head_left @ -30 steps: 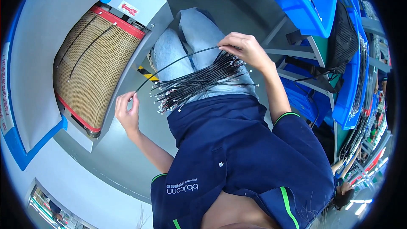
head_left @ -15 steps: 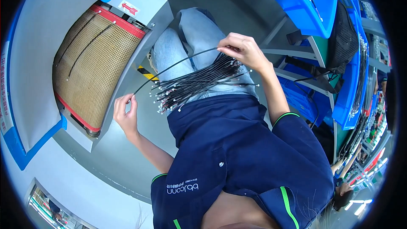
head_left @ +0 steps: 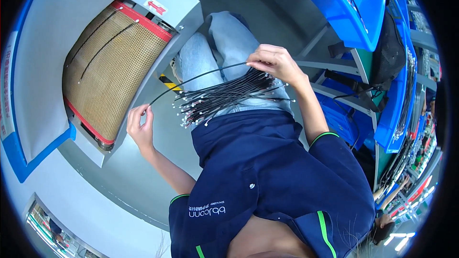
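A single thin black cable [head_left: 215,70] stretches in a shallow arc between my two hands. My left hand [head_left: 141,126] pinches its lower left end between thumb and fingers, beside the belt machine. The other end is pinched by my right hand [head_left: 275,61], just above the far right part of a cable bundle. That bundle of black cables [head_left: 229,96], with small white connectors at the ends, lies across my lap on the jeans. My right fingers partly cover its upper right end. The connectors of the held cable are hidden in my fingers.
On the left, a machine's brown mesh conveyor belt [head_left: 117,62] with red edges carries two black cables [head_left: 103,50]. A grey-white cover [head_left: 57,67] arches beside it. Blue bins [head_left: 358,14] of cables sit on a rack at right, with a black mesh bag [head_left: 389,50] nearby.
The whole view has shifted slightly, with belt and bins now a little further right or lower. Both hands keep their pinch on the cable, which stays stretched between them.
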`<state>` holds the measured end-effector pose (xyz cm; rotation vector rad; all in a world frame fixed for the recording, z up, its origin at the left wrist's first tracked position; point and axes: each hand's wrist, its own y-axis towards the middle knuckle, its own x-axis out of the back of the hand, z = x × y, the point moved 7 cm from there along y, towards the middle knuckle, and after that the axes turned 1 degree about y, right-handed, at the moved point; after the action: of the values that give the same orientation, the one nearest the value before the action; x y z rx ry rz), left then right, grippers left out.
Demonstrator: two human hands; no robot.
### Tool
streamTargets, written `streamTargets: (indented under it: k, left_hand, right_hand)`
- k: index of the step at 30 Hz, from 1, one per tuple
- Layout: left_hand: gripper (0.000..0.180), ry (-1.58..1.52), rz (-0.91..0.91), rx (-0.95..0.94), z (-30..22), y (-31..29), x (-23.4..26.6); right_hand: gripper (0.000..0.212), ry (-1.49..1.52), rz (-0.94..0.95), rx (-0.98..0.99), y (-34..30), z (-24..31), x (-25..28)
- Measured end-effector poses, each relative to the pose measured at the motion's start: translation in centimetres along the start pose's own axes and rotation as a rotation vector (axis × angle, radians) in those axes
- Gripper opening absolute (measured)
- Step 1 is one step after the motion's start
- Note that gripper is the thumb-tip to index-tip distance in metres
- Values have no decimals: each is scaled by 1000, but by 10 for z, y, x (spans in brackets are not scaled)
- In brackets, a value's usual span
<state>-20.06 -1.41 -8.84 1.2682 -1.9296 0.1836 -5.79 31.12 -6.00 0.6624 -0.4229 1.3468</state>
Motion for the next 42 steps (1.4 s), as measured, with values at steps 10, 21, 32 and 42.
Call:
streamTargets:
  k: [10, 21, 32, 42]
  left_hand:
    - [9, 201, -157, 8, 100, 61, 114]
    - [13, 176, -163, 134, 185, 111, 154]
    - [20, 193, -307, 121, 144, 75, 109]
    - [17, -264, 421, 182, 4, 1, -92]
  right_hand:
    - [11, -136, -129, 230, 134, 74, -79]
    - [16, -201, -226, 267, 226, 76, -147]
    - [15, 46, 144, -84, 97, 29, -116]
    - [17, -172, 366, -125, -17, -22, -126]
